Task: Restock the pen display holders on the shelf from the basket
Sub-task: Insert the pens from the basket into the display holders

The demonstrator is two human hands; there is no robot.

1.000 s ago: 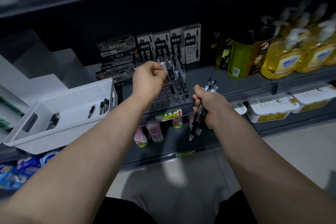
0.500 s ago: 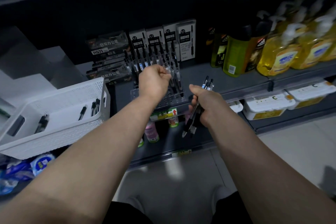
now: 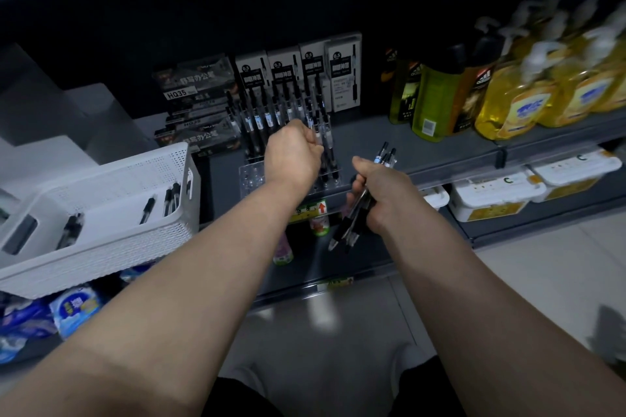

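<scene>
Little has shifted since a second ago: the left hand [image 3: 291, 154] has edged toward the right rows of the clear display holder [image 3: 250, 176] on the shelf [image 3: 423, 149], fingers pinched on a pen [image 3: 318, 139] standing in a hole there. The right hand [image 3: 382, 193] still grips a bundle of pens [image 3: 352, 227] just beside the holder's front edge. Back rows are filled, front-left holes are bare, and loose pens [image 3: 147, 210] lie in the white basket [image 3: 101, 234], so restocking seems roughly midway.

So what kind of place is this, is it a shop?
Most likely a shop. The shelf has what looks like a price label on its front edge. Several of the same yellow bottles stand side by side. Pen boxes stand behind a clear pen display holder.
</scene>
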